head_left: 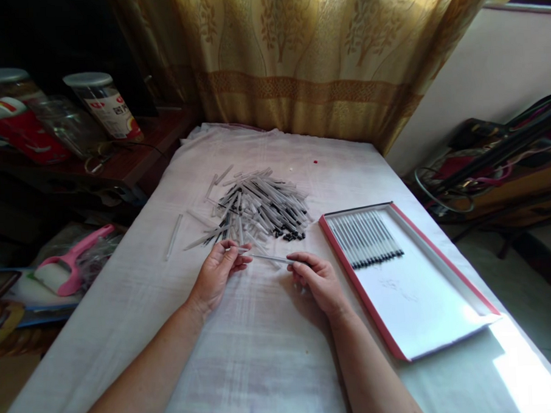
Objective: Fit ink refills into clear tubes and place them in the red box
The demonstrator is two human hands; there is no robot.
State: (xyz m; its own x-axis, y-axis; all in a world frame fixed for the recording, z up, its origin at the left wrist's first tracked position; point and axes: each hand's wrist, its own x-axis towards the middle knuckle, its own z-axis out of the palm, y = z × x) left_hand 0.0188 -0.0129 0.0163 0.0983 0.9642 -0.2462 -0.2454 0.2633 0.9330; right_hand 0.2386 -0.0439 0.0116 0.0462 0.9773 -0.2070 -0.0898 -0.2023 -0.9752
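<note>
In front of a heap of pens and loose pen parts [264,201], my left hand [219,273] pinches one end of a thin, clear-bodied pen [271,258]. My right hand [316,281] grips the other end, which looks dark between the fingertips. The pen lies nearly level across the gap between my hands, just above the cloth. My fingers hide both of its ends, so I cannot tell whether it is one piece or two. To the right, a row of pens with black ends [367,239] lies side by side in a shallow red-edged box [372,324].
A white cloth [246,366] covers the table. One clear tube [173,236] lies apart, left of the heap. Jars [109,110] stand on a dark cabinet at the left, above a pink-handled tool [75,264]. A gold curtain [291,59] hangs behind the table.
</note>
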